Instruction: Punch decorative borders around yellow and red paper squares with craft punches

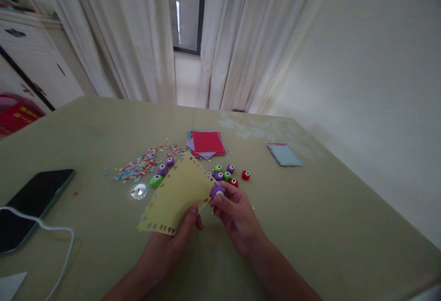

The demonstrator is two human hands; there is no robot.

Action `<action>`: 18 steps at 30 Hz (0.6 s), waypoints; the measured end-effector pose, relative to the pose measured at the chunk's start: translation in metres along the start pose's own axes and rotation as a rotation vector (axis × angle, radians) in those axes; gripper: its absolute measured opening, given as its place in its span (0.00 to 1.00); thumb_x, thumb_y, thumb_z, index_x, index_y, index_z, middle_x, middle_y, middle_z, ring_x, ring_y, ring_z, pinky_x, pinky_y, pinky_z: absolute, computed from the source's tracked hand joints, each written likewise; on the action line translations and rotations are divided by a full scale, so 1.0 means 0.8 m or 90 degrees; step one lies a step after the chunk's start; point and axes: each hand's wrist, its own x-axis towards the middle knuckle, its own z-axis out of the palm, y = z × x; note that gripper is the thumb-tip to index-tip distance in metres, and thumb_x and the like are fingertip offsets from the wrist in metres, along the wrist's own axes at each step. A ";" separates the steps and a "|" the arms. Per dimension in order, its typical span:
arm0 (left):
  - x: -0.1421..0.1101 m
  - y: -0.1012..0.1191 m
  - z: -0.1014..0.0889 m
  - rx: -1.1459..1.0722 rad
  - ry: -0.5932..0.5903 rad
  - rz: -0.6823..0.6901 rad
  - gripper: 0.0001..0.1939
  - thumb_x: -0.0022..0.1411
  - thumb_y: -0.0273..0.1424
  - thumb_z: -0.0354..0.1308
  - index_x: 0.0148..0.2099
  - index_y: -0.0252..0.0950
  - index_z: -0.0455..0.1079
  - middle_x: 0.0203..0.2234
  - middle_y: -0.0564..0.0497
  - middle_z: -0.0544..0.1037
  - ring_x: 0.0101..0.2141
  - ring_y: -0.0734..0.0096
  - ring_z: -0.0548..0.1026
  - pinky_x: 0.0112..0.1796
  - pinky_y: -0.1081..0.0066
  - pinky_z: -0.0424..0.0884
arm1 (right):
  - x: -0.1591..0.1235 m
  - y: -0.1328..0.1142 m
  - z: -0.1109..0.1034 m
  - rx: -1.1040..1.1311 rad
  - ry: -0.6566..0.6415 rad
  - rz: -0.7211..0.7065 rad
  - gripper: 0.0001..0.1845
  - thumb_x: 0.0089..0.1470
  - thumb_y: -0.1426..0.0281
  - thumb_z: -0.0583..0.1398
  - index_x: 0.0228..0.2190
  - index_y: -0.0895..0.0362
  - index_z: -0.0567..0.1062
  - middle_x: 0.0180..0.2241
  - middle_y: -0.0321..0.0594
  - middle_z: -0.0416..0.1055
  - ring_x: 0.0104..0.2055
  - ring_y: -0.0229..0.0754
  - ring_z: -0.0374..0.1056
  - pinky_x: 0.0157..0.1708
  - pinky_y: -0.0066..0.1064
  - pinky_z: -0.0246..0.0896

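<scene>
My left hand (pixel 179 234) pinches the near edge of a yellow paper sheet (pixel 179 193) whose borders carry rows of small punched holes. My right hand (pixel 234 211) is closed on a small purple paper punch (pixel 217 191) set at the sheet's right edge. Beyond the sheet lie more small punches: purple ones (pixel 166 165), a green one (pixel 156 180), and a cluster of green, purple and red ones (pixel 229 174). A spread of coloured paper confetti (pixel 144 163) covers the table (pixel 310 227) to the left of them.
A stack of coloured paper with a red sheet on top (pixel 206 144) lies further back. A light blue punched card (pixel 285 154) sits to the right. A dark phone (pixel 31 204) with a white cable (pixel 62 246) rests at the left. A small shiny disc (pixel 138 191) lies near the confetti.
</scene>
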 end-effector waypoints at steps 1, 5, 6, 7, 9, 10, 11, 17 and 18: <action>0.000 -0.001 0.000 0.007 -0.006 0.007 0.25 0.70 0.49 0.51 0.24 0.47 0.77 0.21 0.50 0.72 0.38 0.50 0.77 0.49 0.53 0.72 | 0.000 0.001 -0.001 0.004 0.002 0.005 0.25 0.35 0.62 0.83 0.37 0.56 0.87 0.30 0.34 0.78 0.27 0.32 0.63 0.27 0.22 0.58; -0.002 -0.001 0.000 0.011 -0.011 0.014 0.26 0.71 0.50 0.50 0.24 0.46 0.76 0.20 0.50 0.71 0.38 0.51 0.77 0.48 0.54 0.73 | 0.000 0.002 -0.002 0.029 0.012 0.028 0.26 0.34 0.61 0.83 0.36 0.57 0.87 0.30 0.33 0.76 0.26 0.30 0.61 0.26 0.21 0.57; -0.002 -0.001 0.001 0.006 -0.008 0.010 0.27 0.71 0.50 0.50 0.24 0.46 0.76 0.20 0.50 0.71 0.38 0.51 0.77 0.48 0.54 0.73 | -0.001 0.002 -0.001 0.034 0.015 0.031 0.26 0.34 0.61 0.83 0.36 0.57 0.86 0.30 0.33 0.76 0.26 0.29 0.60 0.26 0.21 0.57; -0.003 0.000 0.001 0.001 -0.012 0.007 0.27 0.71 0.50 0.50 0.24 0.46 0.76 0.21 0.50 0.72 0.38 0.51 0.77 0.48 0.54 0.73 | -0.001 0.002 -0.001 0.037 0.016 0.033 0.26 0.34 0.61 0.83 0.36 0.57 0.86 0.30 0.33 0.75 0.26 0.29 0.60 0.26 0.21 0.57; -0.002 0.002 0.001 -0.006 -0.021 0.004 0.27 0.70 0.51 0.50 0.24 0.46 0.77 0.20 0.50 0.71 0.38 0.50 0.78 0.49 0.53 0.73 | -0.002 0.002 0.000 0.038 0.019 0.032 0.26 0.35 0.61 0.83 0.36 0.57 0.86 0.29 0.32 0.74 0.25 0.29 0.59 0.26 0.21 0.57; -0.002 0.004 0.001 -0.009 -0.023 0.003 0.26 0.70 0.51 0.50 0.24 0.46 0.77 0.20 0.50 0.71 0.38 0.50 0.78 0.49 0.53 0.73 | -0.003 0.002 0.001 0.036 0.021 0.031 0.26 0.35 0.61 0.83 0.36 0.57 0.86 0.28 0.32 0.74 0.25 0.29 0.58 0.26 0.21 0.57; -0.001 0.005 0.001 -0.009 -0.024 0.002 0.26 0.69 0.50 0.50 0.24 0.46 0.77 0.19 0.50 0.71 0.38 0.50 0.78 0.49 0.53 0.73 | -0.004 0.003 0.001 0.035 0.022 0.029 0.25 0.35 0.61 0.83 0.35 0.58 0.85 0.28 0.32 0.73 0.25 0.29 0.58 0.26 0.21 0.56; -0.003 0.007 0.001 -0.023 -0.019 -0.001 0.25 0.69 0.49 0.51 0.24 0.47 0.77 0.19 0.50 0.71 0.39 0.49 0.77 0.49 0.53 0.71 | -0.005 0.003 0.003 0.032 0.025 0.021 0.23 0.38 0.61 0.82 0.35 0.57 0.85 0.27 0.32 0.72 0.26 0.31 0.56 0.26 0.22 0.56; -0.003 0.007 0.001 -0.028 -0.021 -0.001 0.25 0.69 0.49 0.51 0.24 0.47 0.77 0.20 0.50 0.71 0.39 0.49 0.77 0.49 0.53 0.71 | -0.004 0.003 0.003 0.030 0.025 0.018 0.23 0.38 0.61 0.82 0.35 0.57 0.86 0.27 0.32 0.72 0.26 0.31 0.56 0.26 0.22 0.55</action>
